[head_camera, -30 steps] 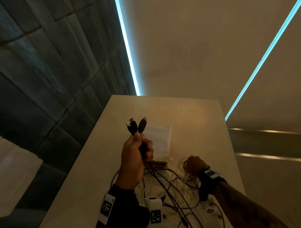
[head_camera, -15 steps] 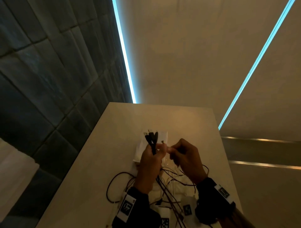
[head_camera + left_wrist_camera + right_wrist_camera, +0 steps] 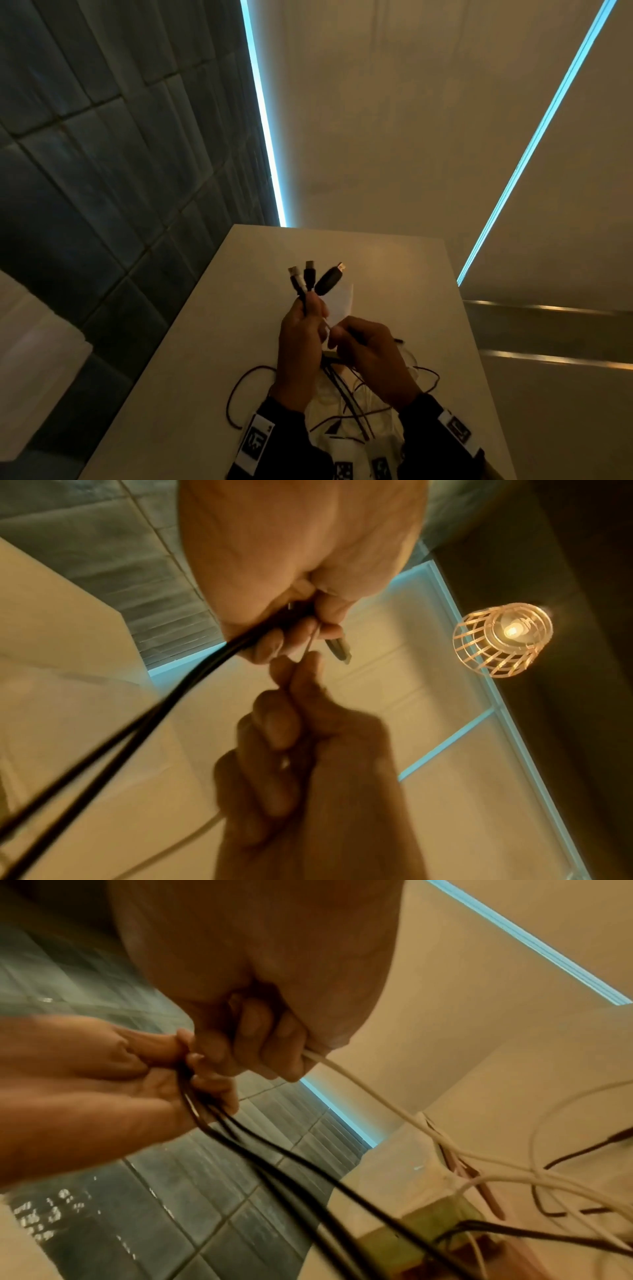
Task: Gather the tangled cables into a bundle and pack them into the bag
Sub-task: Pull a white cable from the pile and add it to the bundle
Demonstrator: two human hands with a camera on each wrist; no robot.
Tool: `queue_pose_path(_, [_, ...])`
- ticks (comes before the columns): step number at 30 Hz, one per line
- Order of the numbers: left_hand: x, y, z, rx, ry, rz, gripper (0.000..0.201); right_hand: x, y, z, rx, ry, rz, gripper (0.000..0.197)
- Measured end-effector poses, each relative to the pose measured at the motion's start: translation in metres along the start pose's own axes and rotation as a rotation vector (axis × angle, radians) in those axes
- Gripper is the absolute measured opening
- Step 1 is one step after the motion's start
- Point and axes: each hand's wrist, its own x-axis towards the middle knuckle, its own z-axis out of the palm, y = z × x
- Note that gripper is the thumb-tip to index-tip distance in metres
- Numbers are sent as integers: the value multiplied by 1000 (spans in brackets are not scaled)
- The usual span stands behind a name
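Note:
My left hand (image 3: 310, 318) is raised over the pale table (image 3: 394, 270) and grips a bunch of black cables (image 3: 205, 669), whose plug ends (image 3: 310, 277) fan out above the fist. My right hand (image 3: 342, 337) is close beside it, touching it, and pinches a thin white cable (image 3: 346, 1077) that runs down to the table. The rest of the tangled cables (image 3: 346, 404), black and white, lie under my wrists. A flat white bag (image 3: 340, 299) lies on the table just beyond the hands, partly hidden by them.
A dark tiled wall (image 3: 120, 171) runs close along the table's left edge. The table's right edge drops off to the floor. A lit pendant lamp (image 3: 503, 639) hangs above. A white surface (image 3: 34, 359) sits low at the left.
My right hand rose from the tangle on the table to meet the left hand. One more plug end now stands in the left fist beside the two black ones.

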Motion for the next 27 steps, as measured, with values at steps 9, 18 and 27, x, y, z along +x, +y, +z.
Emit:
queue_pose_path(9, [4, 6, -31, -408, 16, -77, 37, -14, 71, 1, -195, -72, 92, 35])
queue_pose_path(18, [2, 13, -51, -408, 77, -49, 37, -16, 142, -8, -343, -23, 255, 33])
queue_pose_path(27, [4, 11, -51, -245, 115, -147, 37, 14, 58, 1, -221, 217, 181, 25])
